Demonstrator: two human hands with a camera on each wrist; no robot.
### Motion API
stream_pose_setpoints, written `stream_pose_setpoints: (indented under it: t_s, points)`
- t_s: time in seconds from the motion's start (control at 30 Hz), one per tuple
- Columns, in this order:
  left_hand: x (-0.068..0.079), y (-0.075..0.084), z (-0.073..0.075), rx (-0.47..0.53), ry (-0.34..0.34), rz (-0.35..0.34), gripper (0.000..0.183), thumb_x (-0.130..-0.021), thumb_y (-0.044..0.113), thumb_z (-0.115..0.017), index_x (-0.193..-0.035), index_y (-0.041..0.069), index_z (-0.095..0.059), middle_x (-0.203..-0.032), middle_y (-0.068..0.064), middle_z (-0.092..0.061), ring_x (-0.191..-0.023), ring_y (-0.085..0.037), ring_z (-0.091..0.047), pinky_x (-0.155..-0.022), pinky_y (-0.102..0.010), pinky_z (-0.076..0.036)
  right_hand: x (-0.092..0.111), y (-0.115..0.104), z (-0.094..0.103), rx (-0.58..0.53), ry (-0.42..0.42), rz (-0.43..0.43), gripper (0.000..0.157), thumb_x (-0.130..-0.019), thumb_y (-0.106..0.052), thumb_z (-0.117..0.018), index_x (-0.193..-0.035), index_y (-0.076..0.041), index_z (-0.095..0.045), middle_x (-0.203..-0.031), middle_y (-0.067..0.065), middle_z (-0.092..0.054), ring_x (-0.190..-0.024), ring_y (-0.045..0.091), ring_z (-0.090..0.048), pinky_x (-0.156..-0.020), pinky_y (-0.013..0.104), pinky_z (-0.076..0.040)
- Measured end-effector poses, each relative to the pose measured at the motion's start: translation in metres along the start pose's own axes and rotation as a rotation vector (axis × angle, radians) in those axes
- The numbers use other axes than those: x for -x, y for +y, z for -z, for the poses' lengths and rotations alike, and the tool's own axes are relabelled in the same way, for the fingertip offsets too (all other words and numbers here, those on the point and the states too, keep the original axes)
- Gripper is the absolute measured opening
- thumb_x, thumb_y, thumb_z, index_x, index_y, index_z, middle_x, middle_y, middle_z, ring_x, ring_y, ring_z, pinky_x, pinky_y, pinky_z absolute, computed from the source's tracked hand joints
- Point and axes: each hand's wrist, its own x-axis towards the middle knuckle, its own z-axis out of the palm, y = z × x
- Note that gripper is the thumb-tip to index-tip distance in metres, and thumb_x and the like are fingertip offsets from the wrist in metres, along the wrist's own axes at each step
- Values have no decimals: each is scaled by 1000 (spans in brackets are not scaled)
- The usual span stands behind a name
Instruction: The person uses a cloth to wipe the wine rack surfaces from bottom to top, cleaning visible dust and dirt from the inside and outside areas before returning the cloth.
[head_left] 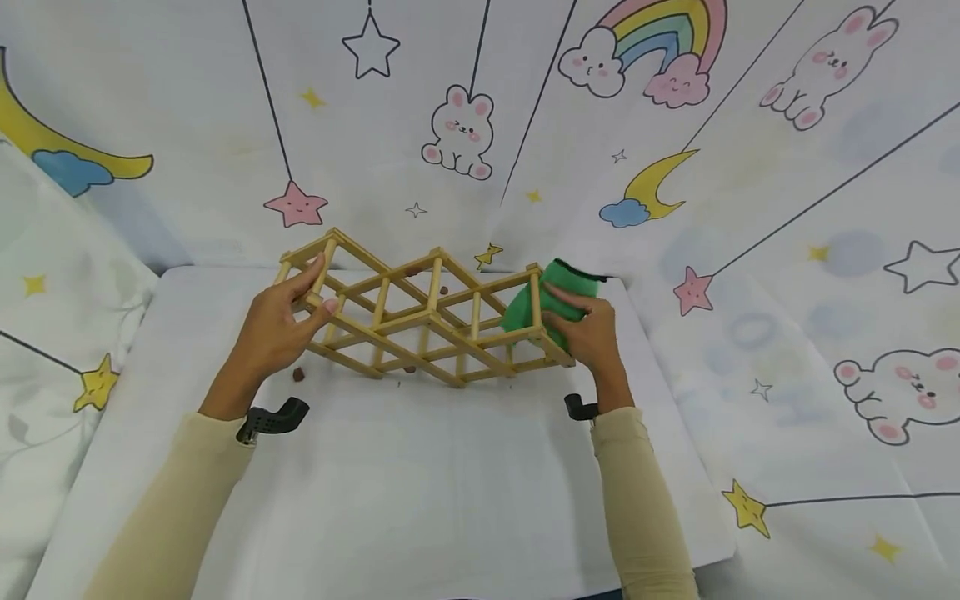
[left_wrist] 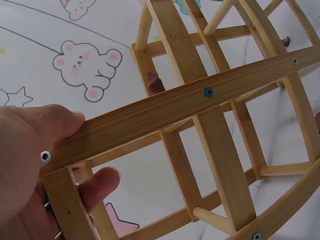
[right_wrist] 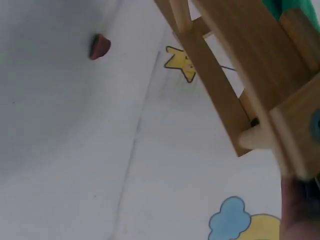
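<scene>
A lattice rack of light wooden slats and dowels (head_left: 435, 283) spans between both hands, tilted over the white table. My left hand (head_left: 273, 333) grips its left end, the thumb and fingers round the corner post. In the left wrist view, that thumb lies along a slat (left_wrist: 150, 118) with metal rivets. A green cloth (head_left: 573, 279) with a dark edge is bunched in my right hand (head_left: 596, 333), its fingers pressing the cloth at the rack's right end post. In the right wrist view, the rack's end mostly covers that hand.
Small brown pieces lie on the white table (head_left: 450, 483): one brown piece (head_left: 298, 374) near the left hand, others below and behind the rack. A white backdrop (head_left: 225, 100) with cartoon stars, rabbits and a rainbow rises behind the table and along its sides.
</scene>
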Motion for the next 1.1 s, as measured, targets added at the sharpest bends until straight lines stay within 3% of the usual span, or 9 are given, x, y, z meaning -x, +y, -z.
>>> stream_pose_setpoints:
  t_s: [0.13,0.2,0.3,0.4,0.53,0.67,0.87,1.0,1.1]
  points:
    - [-1,0,-2,-9,-7,-3,72,-107,26,-68,-168,20,-31,-169,-17,-38,-149,-50,-45,-118,-69,-36,-12,-22,-4,-79,380,234,44,-89,5,-82,-129,-12,-77,-141,12,-71,-135,28,-65,-111,39,-54]
    - [-1,1,-3,-30,-5,-6,73,-106,28,-69,-168,20,-31,-168,-17,-39,-150,-49,-43,-119,-69,-35,-18,-30,-3,-127,420,354,45,-89,8,-81,-129,-10,-77,-141,13,-71,-136,27,-64,-113,39,-53]
    - [-1,3,-2,-49,3,-9,75,-105,31,-71,-168,21,-31,-169,-15,-39,-152,-48,-42,-120,-68,-35,-25,-49,-6,-149,266,436,46,-89,7,-81,-132,-11,-76,-143,12,-68,-134,27,-64,-110,40,-55]
    - [-1,4,-1,-51,4,-2,77,-105,32,-71,-168,22,-30,-169,-15,-37,-151,-50,-42,-119,-69,-34,-35,-65,-18,-66,14,370,47,-91,-1,-83,-135,-16,-75,-148,14,-63,-137,29,-61,-109,50,-55]
    - [-1,2,-3,-47,-4,15,77,-105,32,-71,-169,25,-29,-170,-14,-37,-151,-50,-42,-119,-70,-34,-49,-67,-34,216,-259,200,49,-93,-12,-84,-137,-31,-74,-153,16,-57,-142,33,-54,-107,58,-54]
    - [-2,3,-6,-49,-9,23,78,-104,32,-72,-169,26,-29,-169,-14,-39,-151,-49,-44,-119,-70,-35,-56,-64,-38,562,-431,173,50,-94,-13,-84,-137,-36,-72,-150,19,-61,-136,38,-54,-106,56,-54]
    - [-1,7,-5,-63,-7,23,78,-104,33,-72,-169,27,-28,-168,-14,-42,-147,-50,-49,-116,-70,-39,-64,-71,-39,938,-522,355,44,-90,-7,-84,-124,-34,-80,-120,6,-80,-111,32,-59,-108,53,-46]
    - [0,8,-4,-78,-4,8,77,-105,35,-71,-169,24,-29,-166,-15,-44,-142,-51,-53,-113,-69,-43,-69,-73,-43,961,-483,474,43,-90,-3,-82,-120,-33,-82,-112,6,-80,-103,29,-56,-97,50,-50]
    - [1,8,-3,-83,2,8,76,-105,36,-70,-168,23,-30,-165,-15,-45,-141,-50,-55,-110,-67,-45,-72,-68,-45,868,-355,539,41,-90,-3,-83,-121,-30,-82,-119,11,-79,-101,31,-57,-92,50,-53]
